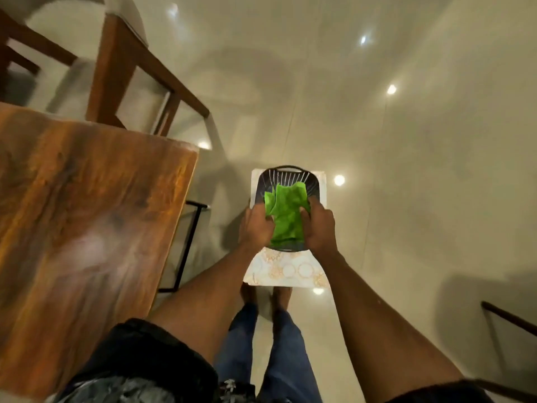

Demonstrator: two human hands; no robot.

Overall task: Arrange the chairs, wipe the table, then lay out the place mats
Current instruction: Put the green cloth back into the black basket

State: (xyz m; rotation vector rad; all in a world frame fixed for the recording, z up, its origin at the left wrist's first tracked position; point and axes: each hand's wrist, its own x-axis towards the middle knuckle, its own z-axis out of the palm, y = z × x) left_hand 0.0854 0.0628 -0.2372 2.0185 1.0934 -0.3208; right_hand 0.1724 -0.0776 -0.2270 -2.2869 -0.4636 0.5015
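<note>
floor [406,141]: glossy pale tiles; ceiling-light reflections [391,89] scattered

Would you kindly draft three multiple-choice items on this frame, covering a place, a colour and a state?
1. Where does the dark basket sit?
A. on the wooden table
B. on a patterned stool
C. on a chair seat

2. What colour is the cloth?
A. green
B. red
C. white

3. How is the cloth held?
A. by the left hand alone
B. by neither hand
C. by both hands

Answers:
1 B, the basket rests on the patterned stool, beside the wooden table.
2 A, it is bright green.
3 C, the left hand and right hand both grip it.
</note>
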